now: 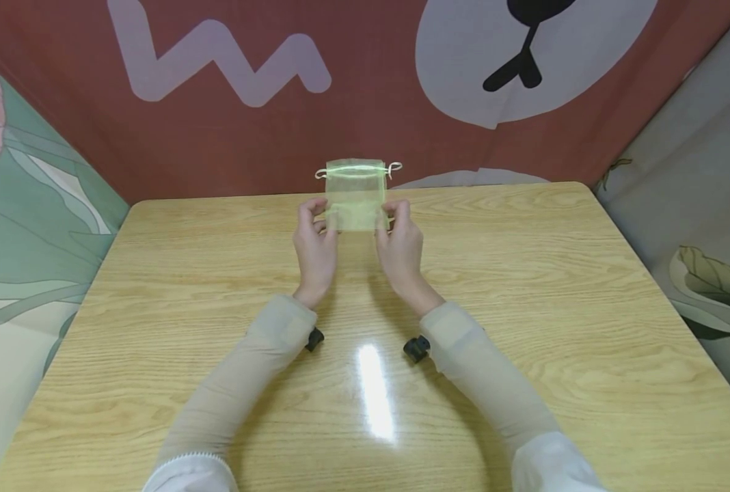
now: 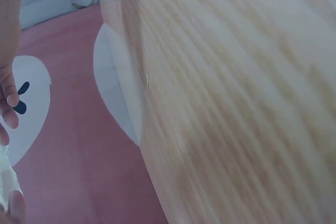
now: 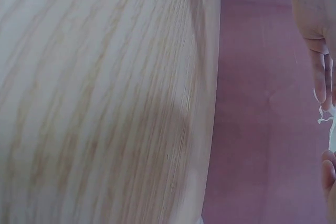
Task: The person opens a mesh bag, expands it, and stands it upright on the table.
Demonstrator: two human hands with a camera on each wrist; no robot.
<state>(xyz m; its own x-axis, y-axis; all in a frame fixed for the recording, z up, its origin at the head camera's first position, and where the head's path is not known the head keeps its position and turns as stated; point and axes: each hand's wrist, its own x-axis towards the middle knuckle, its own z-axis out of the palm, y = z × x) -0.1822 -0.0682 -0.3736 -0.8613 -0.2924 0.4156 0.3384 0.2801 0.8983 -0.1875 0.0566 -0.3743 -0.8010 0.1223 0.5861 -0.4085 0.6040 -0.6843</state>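
A sheer yellow-green drawstring pouch (image 1: 355,195) is held up flat above the far part of the table, its ribbon loops sticking out at both top corners. My left hand (image 1: 317,247) pinches its lower left side between thumb and fingers. On the opposite side, my right hand (image 1: 400,247) pinches the lower right edge the same way. Only a pale sliver of the pouch (image 2: 7,179) shows at the left border of the left wrist view. In the right wrist view, fingertips and a bit of white ribbon (image 3: 324,116) appear at the right border.
The wooden table (image 1: 217,273) ends at a red cloth backdrop (image 1: 365,130) just behind the pouch. Patterned curtains (image 1: 39,225) stand along the left side, and more hang on the right. Small black wrist cameras (image 1: 417,348) sit under both cuffs. Light reflects off the tabletop.
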